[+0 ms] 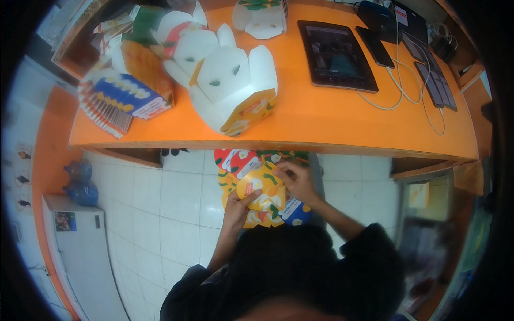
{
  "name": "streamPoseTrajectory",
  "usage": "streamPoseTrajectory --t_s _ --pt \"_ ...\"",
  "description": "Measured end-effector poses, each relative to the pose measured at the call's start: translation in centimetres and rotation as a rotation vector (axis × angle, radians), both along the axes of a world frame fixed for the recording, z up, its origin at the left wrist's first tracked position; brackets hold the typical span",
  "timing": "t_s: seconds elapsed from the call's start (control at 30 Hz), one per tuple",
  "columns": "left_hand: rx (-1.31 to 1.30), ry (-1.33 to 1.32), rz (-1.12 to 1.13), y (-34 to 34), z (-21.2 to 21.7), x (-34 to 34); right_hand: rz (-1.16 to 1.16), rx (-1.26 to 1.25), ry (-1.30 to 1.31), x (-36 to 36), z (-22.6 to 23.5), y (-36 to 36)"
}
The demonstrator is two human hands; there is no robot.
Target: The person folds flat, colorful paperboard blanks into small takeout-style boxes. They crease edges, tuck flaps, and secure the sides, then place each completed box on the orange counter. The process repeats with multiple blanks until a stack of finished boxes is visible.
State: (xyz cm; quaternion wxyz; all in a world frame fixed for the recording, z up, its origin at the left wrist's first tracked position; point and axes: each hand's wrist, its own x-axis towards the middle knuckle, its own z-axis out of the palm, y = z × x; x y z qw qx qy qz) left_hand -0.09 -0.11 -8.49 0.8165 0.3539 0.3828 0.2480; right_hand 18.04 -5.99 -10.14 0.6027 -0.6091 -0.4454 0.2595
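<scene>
Low over my lap, below the table's front edge, is a yellow printed cardboard food box blank (261, 188). My left hand (234, 209) is closed on its lower left side, with the thumb lying across the printed face. At its upper right edge my right hand (297, 180) has its fingers bent and pressed against the card. Under and around it on my lap lie more printed card pieces: a red one (233, 160), a blue one (296, 212) and a green one partly hidden behind my right hand.
On the orange table (321, 125) stand folded food boxes (230, 80), beside a fanned stack of blue flat cartons (126, 93). Right of them lie a tablet (337, 56), phones (375, 47) and white cables. A white fridge (80, 241) and water bottles (81, 192) stand at left.
</scene>
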Motion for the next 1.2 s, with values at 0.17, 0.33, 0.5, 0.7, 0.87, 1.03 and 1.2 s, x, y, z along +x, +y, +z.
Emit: streamPoseTrajectory --t_s 0.17,0.33,0.5,0.7,0.87,1.03,1.2 --pt "-0.081 -0.036 0.049 0.3 0.0 0.1 0.075 0.013 -0.046 0.2 0.9 -0.1" --pt "-0.167 -0.046 0.032 0.7 0.7 0.2 0.157 0.022 -0.130 0.9 1.8 0.2" --pt "-0.222 -0.122 -0.032 1.2 1.2 0.4 0.180 0.068 -0.142 1.3 2.1 0.6" --pt "-0.205 -0.173 -0.021 1.2 1.8 0.7 0.207 -0.039 -0.073 1.3 2.2 0.5" --pt "-0.202 -0.080 0.028 1.2 2.3 1.0 0.228 0.056 -0.120 1.4 2.9 0.5" --pt "-0.165 -0.129 -0.001 1.3 2.2 0.8 0.329 0.180 -0.246 1.9 3.8 0.1" --pt "-0.320 -0.108 -0.068 1.4 0.8 -0.1 0.429 0.231 -0.293 2.2 3.9 0.1"
